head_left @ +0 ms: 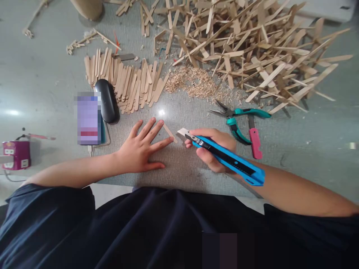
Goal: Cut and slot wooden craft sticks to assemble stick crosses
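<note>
Head view: left hand flat on desk, fingers spread, gripping nothing, tips touching thin wooden stick. Right hand closed around knife, blade just beside stick. Stick likely light, stiff, splintery, skids easily; pin flat mid-length, clear of blade.

My left hand lies flat on the surface. My right hand is just at its 3 o'clock, closed round a knife. Between them, touching my left fingertips, lies a stick piece.

At 12 o'clock sits a pile of shavings. Behind it, toward 1 o'clock, is a heap of joined sticks. At 11 o'clock a row of sticks lies side by side, with a case at its near edge and a phone just left of the case.

Pliers and a small cutter lie at 2 o'clock from my right hand. A box sits far out at 9 o'clock.
</note>
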`<state>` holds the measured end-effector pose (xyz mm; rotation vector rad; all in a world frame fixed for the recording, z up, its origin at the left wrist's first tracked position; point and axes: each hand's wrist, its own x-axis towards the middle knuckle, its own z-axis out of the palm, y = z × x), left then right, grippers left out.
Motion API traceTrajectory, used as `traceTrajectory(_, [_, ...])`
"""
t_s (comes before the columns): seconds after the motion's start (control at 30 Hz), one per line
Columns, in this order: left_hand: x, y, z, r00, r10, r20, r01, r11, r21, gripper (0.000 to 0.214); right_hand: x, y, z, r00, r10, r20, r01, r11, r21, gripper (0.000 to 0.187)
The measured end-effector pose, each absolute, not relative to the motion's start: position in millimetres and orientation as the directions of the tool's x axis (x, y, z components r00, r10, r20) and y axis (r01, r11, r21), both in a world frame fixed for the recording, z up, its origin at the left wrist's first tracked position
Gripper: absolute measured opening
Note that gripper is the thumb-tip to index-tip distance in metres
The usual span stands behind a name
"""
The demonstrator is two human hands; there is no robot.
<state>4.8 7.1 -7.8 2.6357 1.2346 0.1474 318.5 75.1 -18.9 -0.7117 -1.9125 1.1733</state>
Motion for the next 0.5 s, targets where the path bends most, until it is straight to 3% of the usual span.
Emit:
traceTrajectory(0.07, [4.4,8.0,-6.9,0.646,0.763,-0.022,0.744,-0.623,0.242,0.104,313.9,75.3,-15.4,-0.563,0.754,0.340,0.089,0.463,-0.882,0.025])
traceTrajectory(0.17, [3.7,8.5,-7.9,0.655,0.755,-0.025,0.737,-0.631,0.243,0.103,304.7,78.6,-10.2,-0.604,0.708,0.366,0.121,0.535,-0.836,0.002])
traceTrajectory(0.27, [3.3,8.4,-11.4,0.656,0.755,0.009,0.731,-0.638,0.241,0.105,295.2,82.8,-7.7,-0.652,0.668,0.359,0.163,0.585,-0.795,0.012])
traceTrajectory(0.37, [3.6,8.4,-14.8,0.653,0.757,0.016,0.730,-0.635,0.252,0.112,288.0,85.4,-10.8,-0.684,0.647,0.337,0.202,0.612,-0.764,0.003])
traceTrajectory(0.5, [4.6,8.6,-15.4,0.647,0.763,-0.007,0.733,-0.619,0.281,0.121,284.0,86.7,-17.8,-0.662,0.678,0.318,0.246,0.598,-0.763,0.009])
